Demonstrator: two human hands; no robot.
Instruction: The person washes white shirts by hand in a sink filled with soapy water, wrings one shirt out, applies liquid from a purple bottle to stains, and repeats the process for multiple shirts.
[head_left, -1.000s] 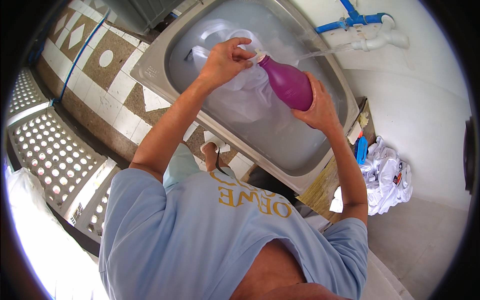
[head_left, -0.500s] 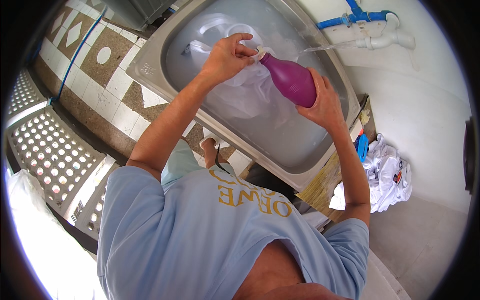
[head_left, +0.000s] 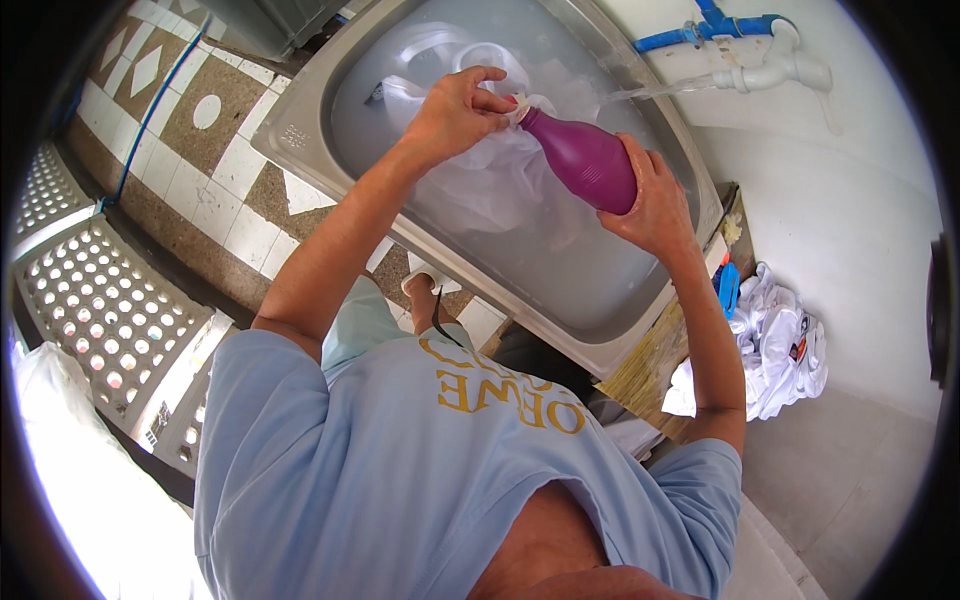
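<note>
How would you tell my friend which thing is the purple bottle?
Find the big greyish basin of cloudy water. Above it, the right hand holds the bottle by its wide end, and the left hand is by its narrow neck. It's smooth, rounded and deep purple, while the cloth in the water is white.

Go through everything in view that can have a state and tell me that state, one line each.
Purple bottle: held aslant above the basin; whether it is capped, unclear
Right hand: wrapped around the bottle's wide end
Left hand: at the bottle's narrow end; grip unclear
White tap: running
Basin: holding cloudy water
White fabric: wet, partly submerged
White cloth heap: crumpled, outside the basin
</note>
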